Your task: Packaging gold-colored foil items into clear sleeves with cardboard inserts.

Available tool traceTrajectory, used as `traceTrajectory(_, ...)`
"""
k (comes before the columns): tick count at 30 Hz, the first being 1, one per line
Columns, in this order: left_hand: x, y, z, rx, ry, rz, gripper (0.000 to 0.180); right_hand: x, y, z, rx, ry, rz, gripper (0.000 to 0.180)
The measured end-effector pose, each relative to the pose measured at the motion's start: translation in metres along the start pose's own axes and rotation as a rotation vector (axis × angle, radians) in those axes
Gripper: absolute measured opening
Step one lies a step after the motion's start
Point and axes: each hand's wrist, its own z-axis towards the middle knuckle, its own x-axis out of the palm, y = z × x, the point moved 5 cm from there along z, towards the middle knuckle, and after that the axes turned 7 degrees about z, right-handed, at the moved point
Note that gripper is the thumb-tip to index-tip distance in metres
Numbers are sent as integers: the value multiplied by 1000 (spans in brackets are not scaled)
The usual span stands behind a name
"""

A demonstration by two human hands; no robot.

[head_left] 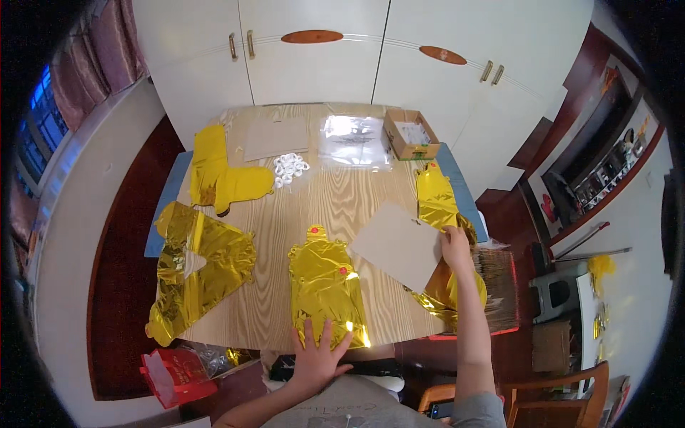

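Resting spread on gold foil (325,285) at the near edge of the table (328,189) is the left hand (319,362); the right hand (457,250), forearm (474,328) outstretched, apparently pinches beige card (398,246) toward the right edge.

The middle balloon (325,282) lies at the front of the tabletop (271,285), between two left balloons (221,260) and the right balloon (434,196), which the card (399,246) partly hides. Farther back, left to right, are rings (290,168), plastic bags (353,143) and a box (421,152).
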Motion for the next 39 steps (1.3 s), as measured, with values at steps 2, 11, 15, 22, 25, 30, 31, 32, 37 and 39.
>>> traceTrajectory(2,-1,1,-3,-20,-2,-25,80,-4,45,-18,-198,-121,-175,23)
traceTrajectory(11,4,1,-2,-24,14,-77,79,49,196,-89,-730,571,282,52)
traceTrajectory(15,6,0,-2,-37,25,-89,80,85,186,-84,-732,688,251,58)
traceTrajectory(22,10,-1,-4,-34,14,-44,82,87,184,-83,-718,700,233,61)
traceTrajectory(25,12,-2,-5,-36,-3,-34,82,87,184,-84,-724,669,212,63)
traceTrajectory(30,13,-1,-4,-16,-4,-42,81,89,184,-86,-734,630,194,62)
traceTrajectory(31,14,-1,-4,-13,-6,-49,81,89,185,-85,-736,620,195,62)
traceTrajectory(32,14,-1,-4,-12,-2,-51,81,86,188,-85,-746,577,211,61)
traceTrajectory(37,2,0,-1,-42,0,-68,83,75,189,-86,-721,461,296,47)
traceTrajectory(39,3,0,-2,-44,-12,-72,83,64,183,-89,-592,491,191,38)
